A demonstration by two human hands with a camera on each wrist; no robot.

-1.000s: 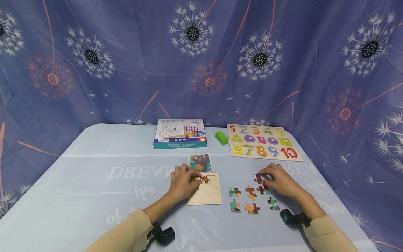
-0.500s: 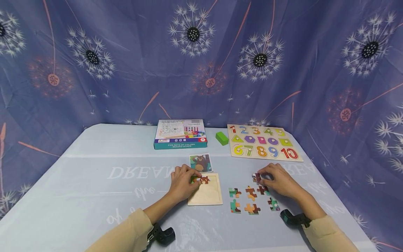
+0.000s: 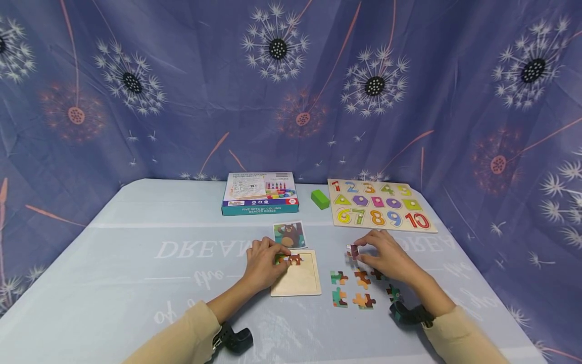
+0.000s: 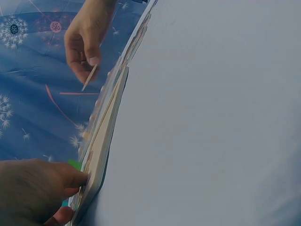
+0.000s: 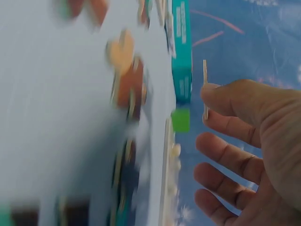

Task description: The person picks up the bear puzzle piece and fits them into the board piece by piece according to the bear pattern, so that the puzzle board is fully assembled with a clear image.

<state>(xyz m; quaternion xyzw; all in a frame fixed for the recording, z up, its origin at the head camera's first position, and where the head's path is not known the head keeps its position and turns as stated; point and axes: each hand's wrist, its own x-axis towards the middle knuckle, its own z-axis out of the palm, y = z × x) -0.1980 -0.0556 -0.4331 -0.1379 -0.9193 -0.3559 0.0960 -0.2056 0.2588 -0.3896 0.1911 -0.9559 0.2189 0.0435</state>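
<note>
My left hand [image 3: 265, 260] lies over the upper left corner of a shallow wooden puzzle tray [image 3: 295, 285]. Its thumb and index finger are at the top and bottom of a brown puzzle piece [image 3: 295, 259] in the tray's top row; part of a green piece shows beside it. My right hand [image 3: 384, 253] pinches another puzzle piece [image 3: 353, 251], dark brown with a white corner, between thumb and index finger. In the right wrist view this piece [image 5: 205, 70] stands edge-on, clear of the table, with the other fingers [image 5: 225, 186] spread loosely below.
Several loose jigsaw pieces [image 3: 364, 301] lie right of the tray, some partly under my right forearm. A bear picture card [image 3: 290, 234] sits behind the tray. Farther back are a teal-edged box [image 3: 260, 208], a green block [image 3: 320, 199] and a number board [image 3: 384, 205].
My right hand has lifted the brown puzzle piece from beside the loose pieces and carried it left, toward the tray. My left hand has stayed in place.
</note>
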